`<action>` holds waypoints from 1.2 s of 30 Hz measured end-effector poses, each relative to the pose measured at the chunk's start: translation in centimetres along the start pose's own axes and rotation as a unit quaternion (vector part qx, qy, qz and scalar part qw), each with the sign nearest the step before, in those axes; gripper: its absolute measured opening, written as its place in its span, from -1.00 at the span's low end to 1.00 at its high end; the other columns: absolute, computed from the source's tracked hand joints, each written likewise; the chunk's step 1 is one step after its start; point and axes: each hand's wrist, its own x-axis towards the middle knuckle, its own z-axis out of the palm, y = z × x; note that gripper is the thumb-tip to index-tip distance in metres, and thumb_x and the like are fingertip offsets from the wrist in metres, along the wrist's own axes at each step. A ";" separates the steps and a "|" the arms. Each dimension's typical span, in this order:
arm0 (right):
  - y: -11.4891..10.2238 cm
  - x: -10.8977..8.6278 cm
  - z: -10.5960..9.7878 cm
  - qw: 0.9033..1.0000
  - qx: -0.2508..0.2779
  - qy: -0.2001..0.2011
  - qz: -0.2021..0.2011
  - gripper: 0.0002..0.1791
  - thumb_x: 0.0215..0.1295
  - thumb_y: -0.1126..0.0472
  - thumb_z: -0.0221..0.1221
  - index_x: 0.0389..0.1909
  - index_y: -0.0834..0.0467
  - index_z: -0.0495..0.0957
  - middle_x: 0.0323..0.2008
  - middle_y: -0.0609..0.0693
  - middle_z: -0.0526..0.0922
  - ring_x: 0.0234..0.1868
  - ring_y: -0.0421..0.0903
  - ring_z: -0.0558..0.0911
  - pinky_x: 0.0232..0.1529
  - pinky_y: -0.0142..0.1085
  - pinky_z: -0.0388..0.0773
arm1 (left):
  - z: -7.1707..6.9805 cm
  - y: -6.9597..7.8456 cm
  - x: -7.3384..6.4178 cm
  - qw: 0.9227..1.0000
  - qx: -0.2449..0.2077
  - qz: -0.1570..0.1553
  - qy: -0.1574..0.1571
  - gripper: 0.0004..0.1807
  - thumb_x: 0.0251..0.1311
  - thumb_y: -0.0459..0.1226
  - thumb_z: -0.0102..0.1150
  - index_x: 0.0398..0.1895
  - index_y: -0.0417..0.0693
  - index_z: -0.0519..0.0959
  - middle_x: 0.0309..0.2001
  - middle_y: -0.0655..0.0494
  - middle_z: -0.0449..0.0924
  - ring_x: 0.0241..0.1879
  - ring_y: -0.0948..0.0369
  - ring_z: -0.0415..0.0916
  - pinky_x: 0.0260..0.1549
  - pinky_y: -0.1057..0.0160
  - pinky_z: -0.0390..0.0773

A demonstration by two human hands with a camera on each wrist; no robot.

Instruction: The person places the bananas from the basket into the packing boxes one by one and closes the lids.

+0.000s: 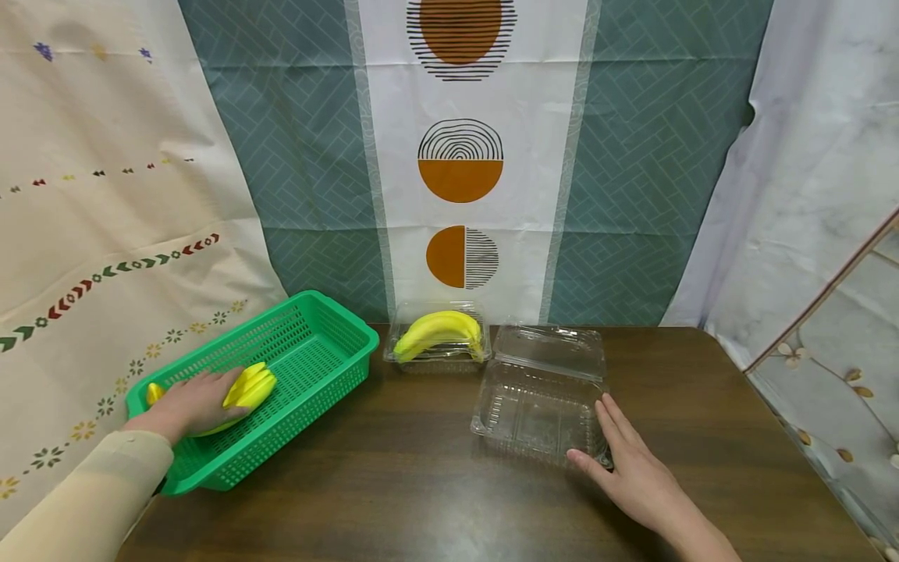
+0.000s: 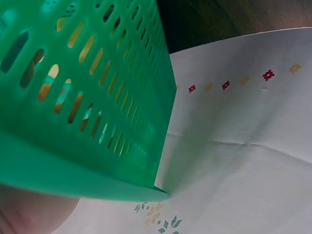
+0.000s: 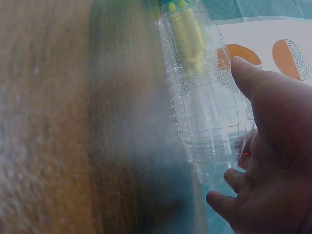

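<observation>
At left in the head view, my left hand [image 1: 200,402] reaches into a green plastic basket [image 1: 337,375] and grips yellow bananas [image 1: 251,388] from above. Banana ends show on both sides of the hand; its palm hides the middle. The left wrist view has mostly the basket's slotted wall [image 2: 107,87], with the grip out of sight. My right hand [image 1: 635,472], its fingers fairly straight, rests at the right front corner of a clear plastic clamshell container [image 1: 537,410]. That container lies with its lid [image 1: 551,349] folded back and nothing inside. From the right wrist, the hand [image 3: 273,141] appears beside the container wall.
Behind and left of the unfilled container, a second clear container [image 1: 403,355] holds bananas [image 1: 442,328]. The brown wooden table [image 1: 393,484] lies under everything. Patterned cloths [image 1: 302,156] hang at the back and along both sides, close behind the basket.
</observation>
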 end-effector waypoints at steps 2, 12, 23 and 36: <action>0.0 0.0 0.0 1.000 0.000 0.000 0.001 0.22 0.53 -0.49 0.17 0.82 0.19 -0.12 0.81 0.19 -0.19 0.67 0.48 0.12 0.25 0.59 0.36 | 0.0 0.0 -0.1 1.000 -0.005 -0.001 -0.002 -0.02 0.47 0.10 0.37 0.56 -0.53 0.27 0.35 -0.68 0.42 0.34 -0.65 0.29 0.23 -0.64 0.32; -0.1 0.0 0.0 1.000 -0.001 0.002 0.000 0.22 0.53 -0.49 0.17 0.82 0.20 -0.11 0.81 0.19 -0.19 0.67 0.47 0.12 0.26 0.58 0.36 | 0.2 0.0 -0.2 1.000 -0.013 -0.006 -0.017 0.02 0.45 0.10 0.40 0.58 -0.52 0.23 0.35 -0.70 0.40 0.33 -0.62 0.34 0.19 -0.66 0.32; 0.0 -0.1 0.1 1.000 -0.001 0.003 -0.001 0.22 0.53 -0.49 0.16 0.82 0.20 -0.11 0.81 0.18 -0.19 0.67 0.47 0.12 0.27 0.58 0.36 | 0.2 0.1 -0.1 0.999 -0.027 -0.003 -0.037 0.09 0.34 0.05 0.53 0.60 -0.52 0.19 0.40 -0.74 0.29 0.31 -0.64 0.35 0.18 -0.69 0.30; -0.1 -0.1 0.0 1.000 0.001 -0.002 0.002 0.22 0.53 -0.50 0.16 0.82 0.20 -0.12 0.81 0.17 -0.21 0.68 0.47 0.11 0.27 0.58 0.36 | 1.1 -0.8 0.2 0.998 -0.047 0.011 -0.036 0.17 0.27 0.04 0.59 0.63 -0.47 0.12 0.41 -0.79 0.25 0.30 -0.67 0.34 0.10 -0.56 0.49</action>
